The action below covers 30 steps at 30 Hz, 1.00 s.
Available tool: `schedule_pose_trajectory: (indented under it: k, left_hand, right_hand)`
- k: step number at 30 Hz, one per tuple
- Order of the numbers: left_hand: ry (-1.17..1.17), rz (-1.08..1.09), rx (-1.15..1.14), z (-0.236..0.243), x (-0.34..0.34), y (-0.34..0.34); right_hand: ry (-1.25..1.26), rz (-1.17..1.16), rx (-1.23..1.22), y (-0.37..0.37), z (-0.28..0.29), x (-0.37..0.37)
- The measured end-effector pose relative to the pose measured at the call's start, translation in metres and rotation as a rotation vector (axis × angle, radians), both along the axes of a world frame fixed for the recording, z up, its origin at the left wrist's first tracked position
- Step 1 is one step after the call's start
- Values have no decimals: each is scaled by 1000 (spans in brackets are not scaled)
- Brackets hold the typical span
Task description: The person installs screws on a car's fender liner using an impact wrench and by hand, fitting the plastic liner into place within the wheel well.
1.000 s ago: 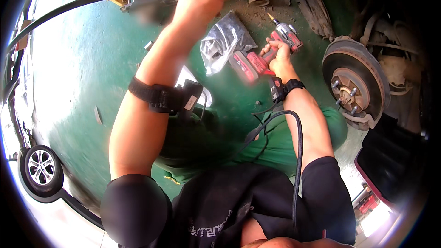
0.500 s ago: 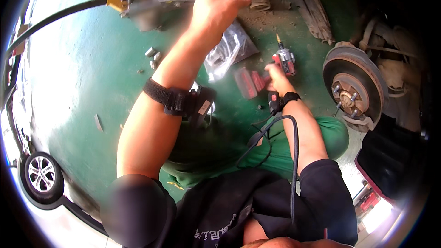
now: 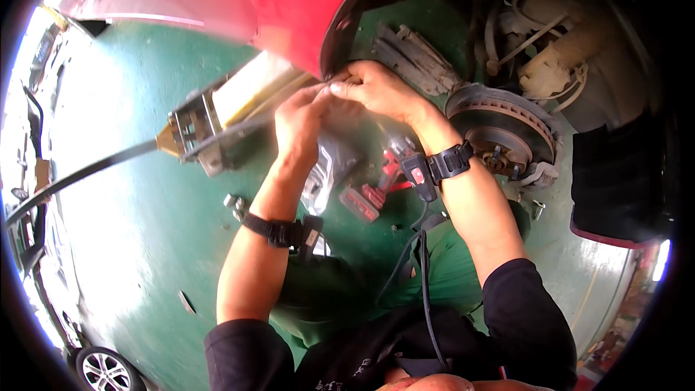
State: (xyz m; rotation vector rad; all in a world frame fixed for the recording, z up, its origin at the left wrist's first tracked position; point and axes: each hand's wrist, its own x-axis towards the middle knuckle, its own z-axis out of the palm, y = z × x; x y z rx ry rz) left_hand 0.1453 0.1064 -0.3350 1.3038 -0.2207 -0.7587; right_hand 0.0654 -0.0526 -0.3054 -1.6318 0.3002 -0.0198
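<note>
My left hand (image 3: 300, 116) and my right hand (image 3: 379, 90) meet at the lower tip of a red car body panel (image 3: 289, 7), at the wheel arch edge. The fingers of both are closed and pressed close together; anything between them is too small or hidden to make out. Below my right hand a red cordless power driver (image 3: 373, 195) lies on the green floor, its front end blurred and partly behind my right wrist. Beside it is a clear plastic bag (image 3: 326, 170), partly hidden by my left forearm.
A floor jack (image 3: 199, 127) with a long black handle stands under the panel at left. The bare brake disc (image 3: 499, 137) and suspension are at right, near a dark splash guard (image 3: 615, 181). Weathered strips (image 3: 416, 58) lie beyond my hands. Small metal parts (image 3: 234, 204) sit at left.
My right hand has let go of the power driver, which now lies on the floor. Both hands have come together at the red panel's edge. The view has shifted, showing more of the panel.
</note>
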Motion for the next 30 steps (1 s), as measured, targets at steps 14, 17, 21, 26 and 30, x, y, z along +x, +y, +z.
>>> schedule_pose_trajectory:
  k: [14,17,21,26,30]
  left_hand:
    - [-280,-60,295,31,-6,-13]
    - [-611,90,628,33,7,-14]
    - [-1123,392,705,52,7,-27]
    - [-1195,441,608,80,7,-49]
    - [-1275,538,535,63,11,-57]
  right_hand:
    - [-605,-438,202,-73,121,15]
    - [-770,-578,389,-70,136,34]
    - [-916,-517,322,-65,131,67]
    - [-1053,-540,261,-68,116,93]
    - [-991,-747,-122,-65,121,86]
